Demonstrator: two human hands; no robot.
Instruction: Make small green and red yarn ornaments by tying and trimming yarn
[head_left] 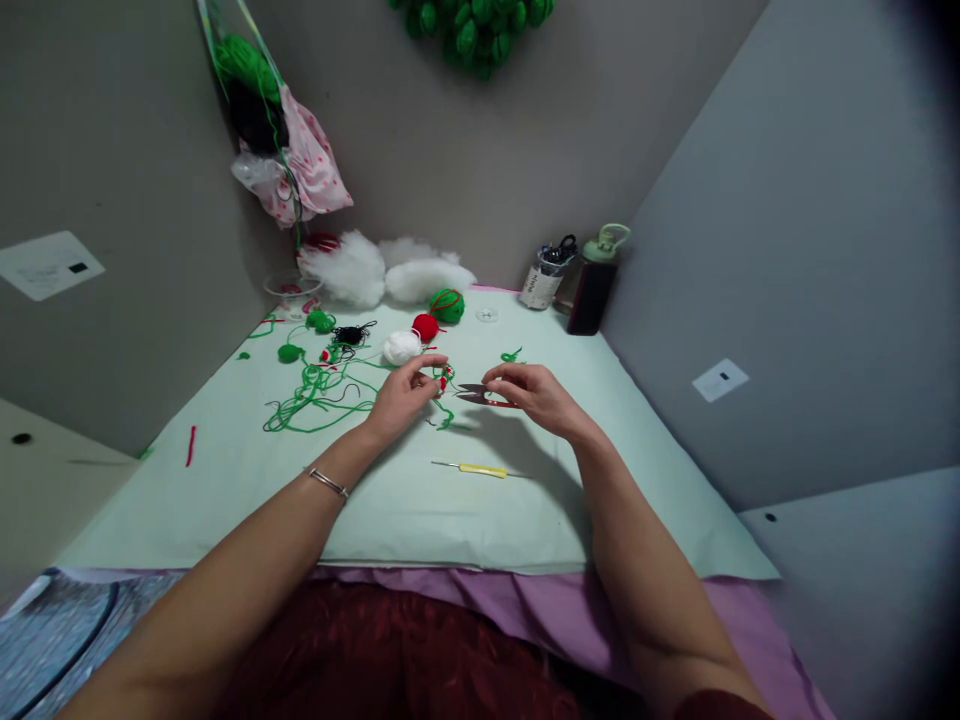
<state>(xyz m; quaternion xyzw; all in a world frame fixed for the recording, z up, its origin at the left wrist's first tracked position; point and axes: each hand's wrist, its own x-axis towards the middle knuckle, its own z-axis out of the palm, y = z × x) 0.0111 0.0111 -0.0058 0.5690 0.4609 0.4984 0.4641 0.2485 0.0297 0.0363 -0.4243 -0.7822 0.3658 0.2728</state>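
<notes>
My left hand (409, 398) pinches a small crocheted piece (444, 380) in red, white and green yarn. Thread snips (487, 396) with dark blades and red handles are in my right hand (534, 392), their blades parted and pointing left toward the piece. A loose green yarn tail (445, 416) hangs below it. Just behind my left hand sit a white yarn ball (402, 347), a red yarn ball (425, 327) and a green yarn ball (448, 305). A yellow-handled crochet hook (482, 470) lies on the table in front of both hands.
Tangled green yarn (322, 405) and black yarn (349, 335) spread left. White stuffing (349, 270) is heaped at the back. A pen holder (541, 284) and a dark bottle (592, 295) stand back right. A pink bag (311, 160) hangs at left. Grey panels (787, 250) enclose the table (660, 480).
</notes>
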